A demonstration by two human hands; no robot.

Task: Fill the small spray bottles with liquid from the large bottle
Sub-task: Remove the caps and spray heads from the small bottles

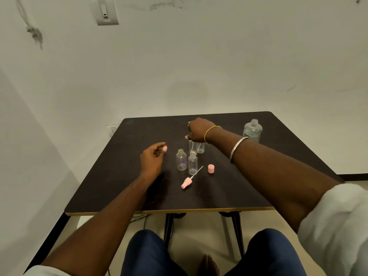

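Knees (145, 253) in blue cloth lowest in view, cut off by the frame edge; white sleeve (336, 226) on the right forearm just above. Beyond, dark worktop (111, 176) on black legs (237, 232), set before a plain pale wall (219, 56) with a switch plate (105, 11) high on the left and smudges along the top. Pale floor underneath.

Left hand (152, 158) hangs loosely curled over the worktop, holding nothing, just left of the front small bottles (181, 159): two, uncapped, upright, side by side. Rear small bottles (201, 147) right behind, tops covered by right hand (199, 129). Curls down over those tops; fingertips hidden, so cannot tell whether gripping anything. Pink spray pump (186, 182) with dip tube flat in front of the bottles; pink cap (211, 168) upright just to the right. Large bottle (252, 130), neck open, upright at the far right; label partly cut off by the forearm, liquid level hard to make out.
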